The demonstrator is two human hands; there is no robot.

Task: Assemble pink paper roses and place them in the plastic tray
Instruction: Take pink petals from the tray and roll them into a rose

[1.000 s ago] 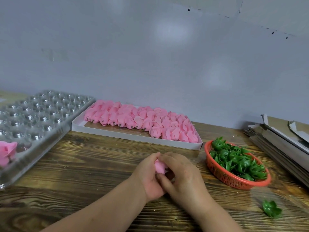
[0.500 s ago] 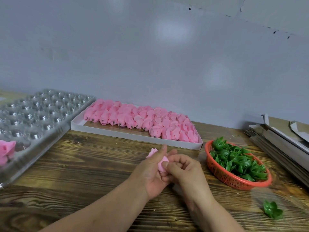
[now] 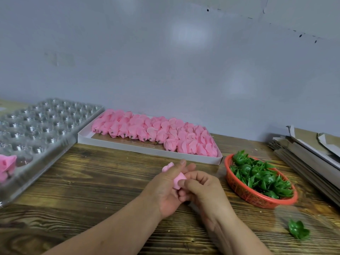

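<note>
Over the middle of the wooden table both hands work one pink paper rose (image 3: 178, 179). My left hand (image 3: 168, 188) holds it, thumb across the petals, and a petal tip pokes out above the thumb. My right hand (image 3: 201, 188) pinches the flower's near side with curled fingers. The clear plastic tray (image 3: 46, 126) with several round cups lies at the left, and a finished pink rose (image 3: 6, 165) sits in a near cup. A white flat box (image 3: 128, 146) behind my hands carries rows of pink rose heads (image 3: 154, 132).
A red mesh basket (image 3: 246, 193) full of green plastic calyxes (image 3: 261, 176) stands at the right. One loose green calyx (image 3: 298, 230) lies on the table near the right front. Stacked cardboard sheets (image 3: 311, 153) fill the far right edge. A grey wall backs the table.
My hands have opened up around the rose: a second ago they closed over it, now the left thumb is raised and a petal tip shows above it. The hands stayed in place.
</note>
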